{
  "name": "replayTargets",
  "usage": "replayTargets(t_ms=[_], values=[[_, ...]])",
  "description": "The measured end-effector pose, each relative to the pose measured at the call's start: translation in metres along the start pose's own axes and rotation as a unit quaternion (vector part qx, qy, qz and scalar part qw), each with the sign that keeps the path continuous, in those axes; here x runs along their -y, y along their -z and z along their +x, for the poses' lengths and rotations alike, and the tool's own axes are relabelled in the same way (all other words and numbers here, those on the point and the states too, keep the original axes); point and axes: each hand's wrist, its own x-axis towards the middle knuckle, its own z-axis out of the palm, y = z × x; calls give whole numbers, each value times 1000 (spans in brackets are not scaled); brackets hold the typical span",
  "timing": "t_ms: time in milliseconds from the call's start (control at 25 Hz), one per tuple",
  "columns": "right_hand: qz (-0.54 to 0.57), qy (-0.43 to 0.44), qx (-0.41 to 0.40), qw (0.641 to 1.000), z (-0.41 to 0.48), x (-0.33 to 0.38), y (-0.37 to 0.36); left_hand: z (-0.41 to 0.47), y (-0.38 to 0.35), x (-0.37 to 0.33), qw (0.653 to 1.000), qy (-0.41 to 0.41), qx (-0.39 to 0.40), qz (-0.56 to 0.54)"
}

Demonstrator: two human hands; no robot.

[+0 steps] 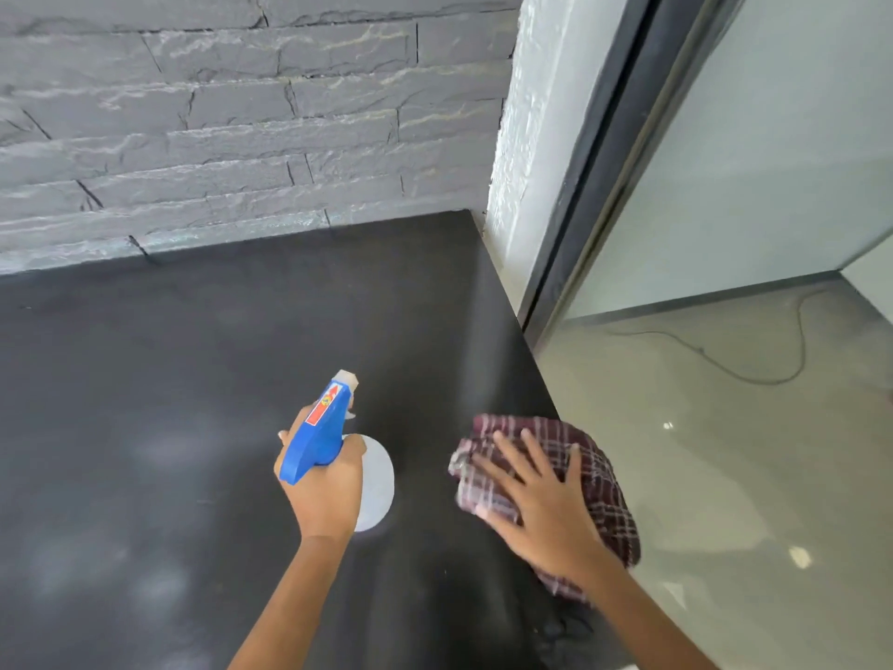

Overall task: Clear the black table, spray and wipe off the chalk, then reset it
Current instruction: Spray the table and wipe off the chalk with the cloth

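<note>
Left hand (324, 481) clenched around the neck of a translucent white plastic spray bottle with a blue trigger head (321, 430), nozzle pointing away toward the wall; the bottle's round body shows below the hand, over the middle of the matte black surface (145, 360), can't tell if it touches. Right hand (536, 495) flat, fingers spread, pressing down on a crumpled maroon-and-white checked cloth (594, 466), not gripping it; cloth sits at the right edge of the surface, partly hanging past it. Faint whitish hazy patches (72, 563) on the near-left part of the surface, chalk or spray mist, can't tell which. Behind the surface, a grey rough stone-block wall (217, 113); at the right, a white textured pillar (526, 137), a dark-framed glass panel (773, 137), and glossy beige floor (725, 452) with a thin dark cable (773, 379) looping across it.
</note>
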Motion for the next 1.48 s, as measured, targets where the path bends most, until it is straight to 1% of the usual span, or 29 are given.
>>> replayTargets(t_ms=[120, 200, 240, 320, 440, 520, 560, 600, 680, 760, 840, 920, 1000, 1040, 1080, 1120, 1240, 1280, 1360, 1480], values=[[36, -98, 17, 994, 38, -19, 6, -15, 7, 10, 1000, 5, 7, 4], [33, -121, 18, 992, 55, -6, 6, -19, 9, 11, 1000, 17, 10, 8], [35, -107, 17, 994, 53, 3, 4, -18, 9, 11, 1000, 25, 11, 7], [25, -45, 8, 999, 21, 26, -3, -21, 10, 9, 1000, 23, 16, 5], [12, 49, -20, 999, -59, 53, -15, -24, 12, 7, 999, 12, 31, 7], [6, 76, -15, 997, -107, 46, -19, -26, 14, 7, 999, 23, 34, 15], [5, 65, -22, 998, -120, 33, -18, -27, 14, 5, 999, 35, 31, 21], [1, 31, -38, 999, -124, 18, -18, -27, 14, 4, 998, 47, 28, 27], [2, -75, -25, 997, -108, -4, -13, -28, 14, 1, 998, 51, 35, 32], [-2, -148, -21, 989, -76, -7, -11, -28, 14, -1, 997, 53, 45, 31], [13, -171, -3, 985, -48, 14, -10, -29, 15, -2, 997, 59, 44, 34], [24, -144, -3, 989, -46, 48, -14, -32, 16, -4, 997, 46, 47, 32], [29, -67, -2, 997, -72, 86, -18, -34, 17, -6, 997, 45, 48, 27], [25, -23, -4, 999, -91, 99, -21, -33, 17, -6, 997, 48, 49, 22], [21, 2, -11, 1000, -109, 104, -24, -33, 19, -6, 997, 51, 50, 18], [23, -7, -7, 1000, -125, 102, -27, -33, 20, -7, 997, 51, 53, 13], [31, -133, -23, 990, -125, 57, -22, -31, 22, -8, 997, 37, 73, 3], [30, -164, -19, 986, -108, 39, -19, -30, 22, -8, 996, 30, 81, -1], [58, -193, 5, 980, -58, 9, -11, -29, 20, -8, 996, 14, 87, -7], [94, -220, 27, 971, 24, -6, 1, -26, 18, -2, 997, 10, 76, -16]])
